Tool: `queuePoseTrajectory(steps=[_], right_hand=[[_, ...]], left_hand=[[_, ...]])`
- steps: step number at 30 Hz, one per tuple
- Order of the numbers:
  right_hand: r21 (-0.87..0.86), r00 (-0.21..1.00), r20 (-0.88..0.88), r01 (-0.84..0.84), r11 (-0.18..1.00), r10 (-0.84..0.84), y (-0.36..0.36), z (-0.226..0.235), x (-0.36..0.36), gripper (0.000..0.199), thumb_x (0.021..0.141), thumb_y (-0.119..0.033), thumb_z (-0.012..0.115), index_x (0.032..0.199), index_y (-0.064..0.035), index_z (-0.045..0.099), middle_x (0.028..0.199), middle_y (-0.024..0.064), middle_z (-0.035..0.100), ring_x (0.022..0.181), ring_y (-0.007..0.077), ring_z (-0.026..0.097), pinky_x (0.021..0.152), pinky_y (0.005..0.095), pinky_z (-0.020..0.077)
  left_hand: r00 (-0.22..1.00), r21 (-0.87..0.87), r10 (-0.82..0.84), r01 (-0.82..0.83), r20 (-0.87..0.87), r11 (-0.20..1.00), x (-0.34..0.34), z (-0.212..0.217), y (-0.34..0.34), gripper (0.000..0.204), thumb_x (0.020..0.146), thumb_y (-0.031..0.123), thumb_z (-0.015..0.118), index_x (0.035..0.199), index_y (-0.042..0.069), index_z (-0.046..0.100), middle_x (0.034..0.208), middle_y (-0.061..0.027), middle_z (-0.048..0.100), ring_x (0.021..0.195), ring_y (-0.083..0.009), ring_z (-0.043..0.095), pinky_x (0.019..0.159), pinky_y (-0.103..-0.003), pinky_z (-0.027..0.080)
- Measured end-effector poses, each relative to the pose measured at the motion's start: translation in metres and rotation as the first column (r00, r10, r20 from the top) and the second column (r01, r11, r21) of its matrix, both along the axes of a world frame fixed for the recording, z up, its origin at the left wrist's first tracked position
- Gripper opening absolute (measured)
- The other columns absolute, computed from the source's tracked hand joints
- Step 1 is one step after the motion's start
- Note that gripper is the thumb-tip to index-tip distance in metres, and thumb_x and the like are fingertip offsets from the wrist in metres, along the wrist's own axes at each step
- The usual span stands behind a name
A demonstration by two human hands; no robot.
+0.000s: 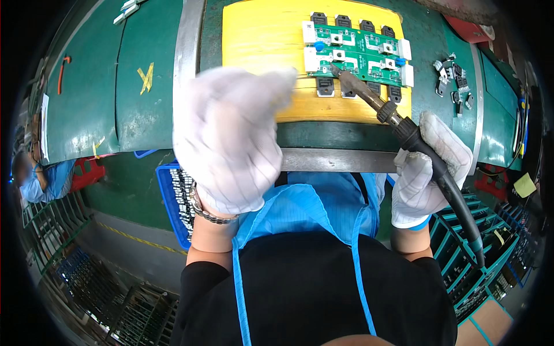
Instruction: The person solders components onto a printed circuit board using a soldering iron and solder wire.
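Note:
My right hand (pixel 430 170), in a white glove, is closed around a black soldering iron (pixel 412 135). The iron slants up to the left, its tip at the lower left part of a green circuit board (pixel 360 52). Black flat transistors (pixel 325 86) stick out along the board's near and far edges, and white connectors (pixel 310 59) sit at both ends. My left hand (pixel 231 135), also in a white glove, is blurred by motion left of the board. Its fingertips look pinched together and point toward the board; what they hold cannot be made out.
Under the board lies a yellow pad (pixel 259 46) on the green workbench (pixel 300 135). Loose black components (pixel 453 81) are scattered at right, near a red bin (pixel 468 29). A blue tray (pixel 167 199) of small parts stands below the bench edge. Another person (pixel 49 179) sits far left.

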State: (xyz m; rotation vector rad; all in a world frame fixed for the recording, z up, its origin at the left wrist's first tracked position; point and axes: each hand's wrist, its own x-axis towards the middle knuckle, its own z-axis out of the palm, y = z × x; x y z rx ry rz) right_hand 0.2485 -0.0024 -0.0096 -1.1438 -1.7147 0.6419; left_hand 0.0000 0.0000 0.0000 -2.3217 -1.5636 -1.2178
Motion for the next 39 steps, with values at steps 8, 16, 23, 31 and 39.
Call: queuePoseTrajectory(steps=[8, 16, 23, 31, 39], right_hand=[[0.07, 0.987, -0.12, 0.115, 0.991, -0.106, -0.002, -0.008, -0.006, 0.041, 0.085, -0.028, 0.079, 0.109, 0.0032, 0.067, 0.108, 0.019, 0.07, 0.099, 0.0284, 0.07, 0.091, 0.0372, 0.0549], [0.064, 0.994, -0.073, 0.089, 0.994, -0.084, -0.003, -0.008, -0.003, 0.039, 0.087, -0.027, 0.078, 0.111, 0.0004, 0.066, 0.111, 0.0165, 0.069, 0.104, 0.0263, 0.068, 0.095, 0.0367, 0.0528], [0.041, 0.996, -0.085, 0.023, 0.999, -0.02, 0.0, -0.003, 0.004, 0.041, 0.09, -0.033, 0.075, 0.108, 0.0032, 0.067, 0.108, 0.0193, 0.069, 0.08, 0.0231, 0.071, 0.08, 0.0347, 0.0571], [0.062, 0.967, -0.182, 0.191, 0.98, -0.177, -0.007, -0.009, -0.003, 0.056, 0.094, -0.044, 0.068, 0.116, 0.0065, 0.057, 0.113, 0.0255, 0.063, 0.06, 0.0134, 0.065, 0.065, 0.0288, 0.055], [0.126, 0.972, -0.187, 0.171, 0.977, -0.145, -0.005, -0.013, 0.005, 0.057, 0.097, -0.045, 0.064, 0.119, 0.0065, 0.054, 0.112, 0.0264, 0.062, 0.059, 0.0136, 0.064, 0.063, 0.0276, 0.0544]], left_hand=[[0.955, -0.078, -0.255, 0.245, -0.153, 0.966, 0.005, -0.005, 0.002, 0.029, 0.08, 0.014, 0.073, 0.108, 0.011, 0.071, 0.11, -0.0014, 0.072, 0.084, -0.0185, 0.07, 0.071, -0.031, 0.054], [0.976, -0.102, -0.182, 0.17, -0.121, 0.98, 0.007, -0.003, -0.001, 0.033, 0.074, -0.007, 0.058, 0.098, 0.01, 0.072, 0.104, -0.0016, 0.076, 0.082, -0.0185, 0.073, 0.068, -0.029, 0.056], [0.976, -0.13, -0.19, 0.176, -0.108, 0.976, 0.003, -0.005, -0.003, 0.043, 0.071, 0.0, 0.062, 0.112, 0.011, 0.072, 0.11, -0.0018, 0.073, 0.086, -0.0201, 0.07, 0.082, -0.033, 0.057], [0.978, -0.119, -0.179, 0.165, -0.111, 0.979, 0.004, -0.007, -0.004, 0.044, 0.069, 0.001, 0.063, 0.112, 0.01, 0.072, 0.109, -0.0029, 0.072, 0.088, -0.0201, 0.07, 0.08, -0.033, 0.057], [0.997, 0.031, -0.037, 0.035, 0.075, 0.999, 0.003, 0.005, -0.003, 0.02, 0.084, -0.003, 0.065, 0.097, 0.009, 0.072, 0.094, -0.0076, 0.074, 0.084, -0.0241, 0.069, 0.07, -0.033, 0.054]])
